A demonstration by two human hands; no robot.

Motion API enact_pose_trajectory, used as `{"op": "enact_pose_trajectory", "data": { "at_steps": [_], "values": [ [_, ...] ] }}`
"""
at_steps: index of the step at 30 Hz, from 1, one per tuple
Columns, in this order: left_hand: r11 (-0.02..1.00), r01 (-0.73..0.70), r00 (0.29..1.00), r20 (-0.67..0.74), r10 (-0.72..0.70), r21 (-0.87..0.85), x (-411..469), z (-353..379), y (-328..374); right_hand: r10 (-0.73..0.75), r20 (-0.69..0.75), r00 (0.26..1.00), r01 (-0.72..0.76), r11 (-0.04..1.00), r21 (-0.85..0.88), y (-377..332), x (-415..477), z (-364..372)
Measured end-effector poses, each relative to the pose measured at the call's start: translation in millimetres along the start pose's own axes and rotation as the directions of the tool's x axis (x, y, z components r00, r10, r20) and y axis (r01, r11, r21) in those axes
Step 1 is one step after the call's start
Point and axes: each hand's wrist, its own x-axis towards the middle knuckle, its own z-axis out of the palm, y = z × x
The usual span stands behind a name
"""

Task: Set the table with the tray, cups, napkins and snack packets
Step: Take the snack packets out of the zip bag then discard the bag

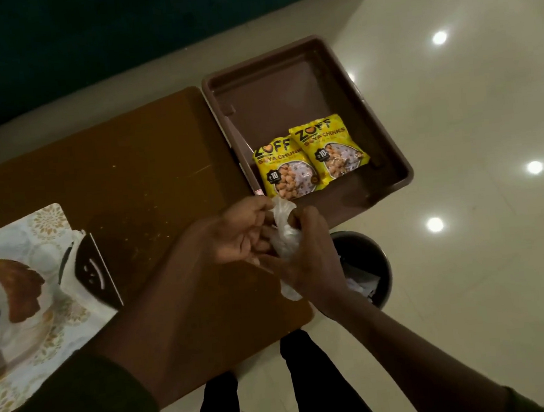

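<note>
Glossy pale floor tiles surround the brown wooden table (134,172) I am working over. My left hand (234,239) lies half open, palm up, fingers touching a crumpled clear plastic wrapper (285,234) that my right hand (308,255) grips closed. Just beyond both hands, the brown tray (288,81) overhangs the table end, holding two yellow snack packets (309,160) side by side. A dark bin (366,263) sits below my right hand.

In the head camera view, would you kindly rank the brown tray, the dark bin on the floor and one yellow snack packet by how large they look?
1. brown tray, clearly the largest.
2. dark bin, partly hidden by the right arm, so its full extent is unsure.
3. Either yellow snack packet; both look alike in size.
</note>
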Motion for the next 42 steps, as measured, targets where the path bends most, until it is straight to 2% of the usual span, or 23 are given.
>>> {"op": "enact_pose_trajectory", "data": {
  "at_steps": [3, 5, 7, 10, 14, 18, 20, 27, 31, 36, 38, 42],
  "values": [
    [0.997, 0.007, 0.998, 0.063, -0.012, 0.08, 5.4, -1.4, -12.3, -0.089, 0.027, 0.996, 0.09, 0.995, -0.049, 6.6, -17.4, 0.0],
    [0.957, 0.101, 0.974, 0.168, -0.151, 0.273, 46.9, 55.2, 6.0, 0.014, -0.043, 0.999, -0.018, 0.995, -0.098, 52.0, -36.1, -49.7],
    [0.919, 0.115, 0.974, 0.137, -0.178, 0.378, 49.7, 54.4, -1.9, 0.058, 0.005, 0.998, -0.057, 0.996, -0.067, 61.0, -45.6, -48.8],
    [0.904, 0.133, 0.985, 0.047, -0.166, 0.407, 57.0, 57.1, -7.9, 0.162, 0.037, 0.986, -0.159, 0.984, -0.086, 71.5, -55.5, -47.6],
    [0.866, 0.085, 0.991, 0.051, -0.126, 0.493, 72.2, 73.4, -2.9, 0.276, -0.125, 0.953, -0.291, 0.949, -0.122, 111.4, -60.8, -62.2],
    [0.887, 0.043, 0.993, 0.08, -0.09, 0.46, 85.8, 76.4, -3.7, 0.422, -0.218, 0.88, -0.469, 0.844, -0.258, 163.2, -65.2, -71.9],
    [0.899, 0.028, 0.991, 0.108, -0.083, 0.437, 91.4, 78.1, -6.4, 0.487, -0.234, 0.841, -0.537, 0.805, -0.254, 184.6, -64.8, -71.7],
    [0.916, 0.05, 0.981, 0.15, -0.119, 0.398, 106.5, 74.0, -16.3, 0.643, -0.118, 0.757, -0.647, 0.709, -0.28, 228.8, -61.0, -47.8],
    [0.91, 0.05, 0.984, 0.135, -0.115, 0.413, 109.6, 73.8, -14.0, 0.643, -0.116, 0.757, -0.652, 0.73, -0.206, 231.7, -67.9, -45.7],
    [0.918, -0.01, 0.996, 0.082, -0.025, 0.397, 112.6, 78.6, -0.8, 0.601, -0.172, 0.78, -0.624, 0.769, -0.139, 230.5, -55.5, -69.4],
    [0.931, -0.05, 0.998, 0.047, 0.035, 0.362, 110.2, 76.9, 2.0, 0.545, -0.253, 0.799, -0.579, 0.811, -0.083, 219.5, -39.7, -79.6],
    [0.967, -0.152, 0.982, -0.083, 0.171, 0.203, 102.7, 73.7, 5.7, 0.388, -0.476, 0.789, -0.432, 0.902, 0.019, 183.1, 5.0, -107.6]
  ]
}}
